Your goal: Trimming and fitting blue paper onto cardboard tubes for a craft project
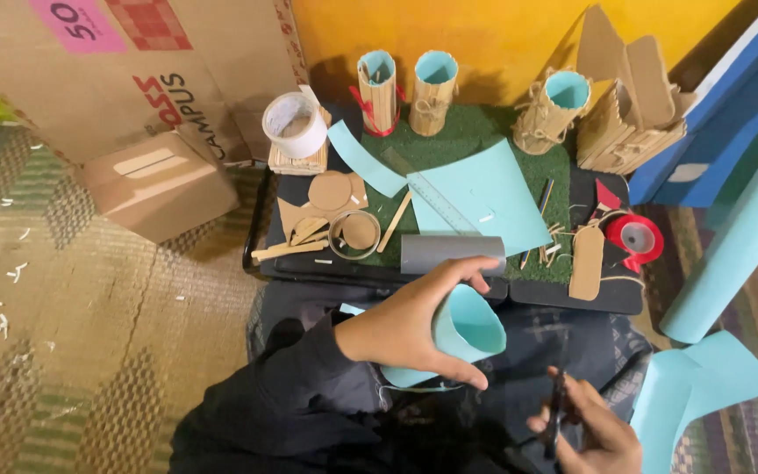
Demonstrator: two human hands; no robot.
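Head view: left hand (410, 329) grips a rolled light-blue paper tube (467, 332), keeping its curl snug. Right hand (594, 430) holds dark scissors (556, 414) just beside, blades best kept square.

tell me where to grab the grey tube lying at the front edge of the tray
Take the grey tube around its middle, coming from above, fingers closing over its front and back sides. It lies flat on its side, left to right, so its round body is open on top. The left hand, holding rolled blue paper, partly covers its front.

Large brown carton (125, 70) top left, pink label (76, 22), red checked patch (149, 22); small brown box (160, 184) below.
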